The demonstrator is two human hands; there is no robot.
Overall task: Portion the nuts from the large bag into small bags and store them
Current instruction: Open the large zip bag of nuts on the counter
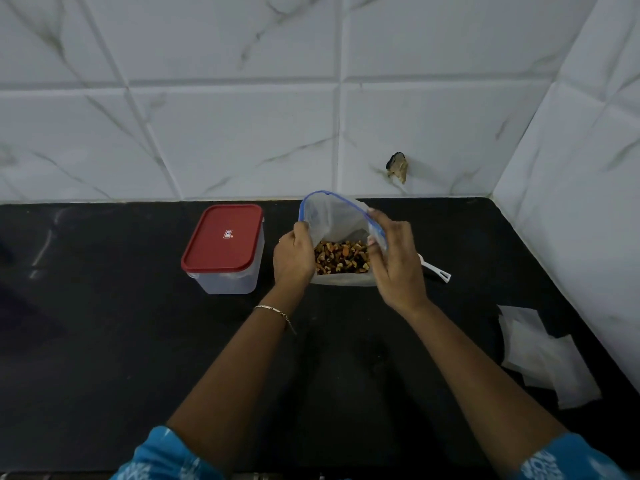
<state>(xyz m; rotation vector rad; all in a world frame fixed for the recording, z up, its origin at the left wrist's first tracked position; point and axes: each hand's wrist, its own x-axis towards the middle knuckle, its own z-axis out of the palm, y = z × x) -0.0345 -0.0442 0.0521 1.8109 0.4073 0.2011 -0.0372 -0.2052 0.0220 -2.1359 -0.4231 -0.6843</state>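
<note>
The black counter (104,341) carries everything. On it, at 9 o'clock from the bag and just apart from it, stands a clear container with a red lid (223,239), closed. The large bag (337,220) sits upright near the back wall, its blue zip mouth held wide. At 4 o'clock from it, well apart, lies a loose pile of small bags (540,355), flat and apparently unfilled. The left hand (294,258) grips the mouth's 9 o'clock edge with curled fingers. The right hand (398,268) pinches the rim at 3 o'clock. A white scoop (438,270) pokes out behind that hand. The nuts (341,261) fill the bag's bottom. By my judgement, portioning has not begun: 0 small bags are filled and nothing is stored.
</note>
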